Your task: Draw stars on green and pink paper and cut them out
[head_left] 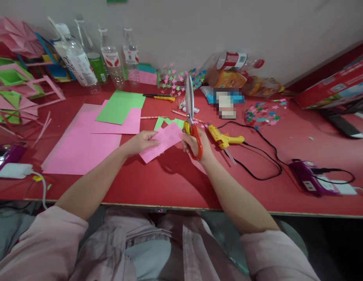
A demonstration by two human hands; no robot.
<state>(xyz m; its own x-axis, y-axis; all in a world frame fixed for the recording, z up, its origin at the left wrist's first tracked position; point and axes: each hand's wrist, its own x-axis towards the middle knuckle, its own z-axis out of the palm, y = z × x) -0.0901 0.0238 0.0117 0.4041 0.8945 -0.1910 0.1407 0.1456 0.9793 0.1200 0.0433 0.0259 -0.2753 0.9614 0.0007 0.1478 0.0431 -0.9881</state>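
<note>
My left hand pinches a small pink paper piece by its left end, just above the red table. My right hand is closed in the red and yellow handles of a pair of scissors. Their blades point up and away and look closed. The blades' base sits at the paper's right edge. Green paper scraps lie right behind the paper.
Large pink sheets and a green sheet lie to the left. A yellow glue gun with a black cord lies right of my hand. Plastic bottles, paper stars, folded paper pieces and purple power strips ring the work area.
</note>
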